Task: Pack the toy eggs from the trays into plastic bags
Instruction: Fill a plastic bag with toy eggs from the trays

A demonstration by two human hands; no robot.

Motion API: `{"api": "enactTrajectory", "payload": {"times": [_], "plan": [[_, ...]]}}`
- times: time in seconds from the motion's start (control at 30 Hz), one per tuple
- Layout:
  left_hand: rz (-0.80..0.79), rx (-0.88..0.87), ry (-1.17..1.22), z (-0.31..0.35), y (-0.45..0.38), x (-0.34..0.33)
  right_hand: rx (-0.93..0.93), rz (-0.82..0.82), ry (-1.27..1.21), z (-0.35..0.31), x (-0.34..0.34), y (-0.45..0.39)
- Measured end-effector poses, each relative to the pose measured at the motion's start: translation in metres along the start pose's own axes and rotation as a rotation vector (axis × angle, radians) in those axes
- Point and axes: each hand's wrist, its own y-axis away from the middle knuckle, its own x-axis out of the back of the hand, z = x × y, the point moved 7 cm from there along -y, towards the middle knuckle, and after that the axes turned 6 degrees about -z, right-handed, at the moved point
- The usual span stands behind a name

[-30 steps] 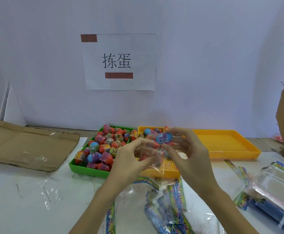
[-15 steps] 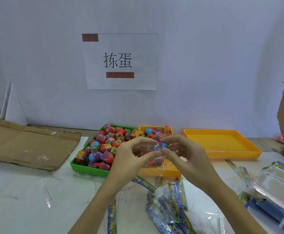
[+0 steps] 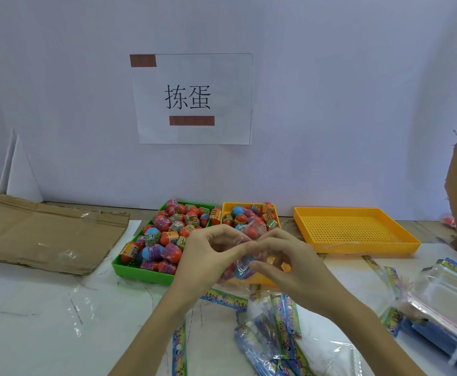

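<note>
White table [image 3: 26, 308], three trays [image 3: 357, 229], two hands [image 3: 205, 256] pinching one bag [image 3: 245, 263].

Two bare forearms enter from the bottom edge, L and R, both uncovered up to where the frame cuts them off; no sleeve shows on either. Left hand [image 3: 208, 256] and right hand [image 3: 289, 264] are bare too, w/ slim fingers and slim wrists. Nails look short and plain, though they are too blurred to tell more. Nothing else of the person is in view: only hands, wrists and forearms, seen from above by the head cam.
</note>
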Motion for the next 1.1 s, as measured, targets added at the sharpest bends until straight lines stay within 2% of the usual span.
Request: {"api": "enactTrajectory", "payload": {"times": [0.27,0.5,0.77,0.93,1.1], "plan": [[0.119,0.004,0.022,0.0,0.0,0.008,0.029,0.091,0.021,-0.011,-0.002,0.002],[0.127,-0.082,-0.034,0.002,0.002,0.001,0.004,0.149,0.078,-0.012,-0.004,0.004],[0.142,-0.086,-0.04,-0.003,0.0,0.005,0.016,0.147,0.032,-0.013,-0.009,0.004],[0.038,-0.032,-0.081,-0.004,-0.005,0.0,0.005,0.253,0.046,-0.008,0.003,0.005],[-0.314,0.088,-0.164,-0.015,-0.004,-0.005,0.002,0.37,0.118,-0.006,0.023,0.007]]}}
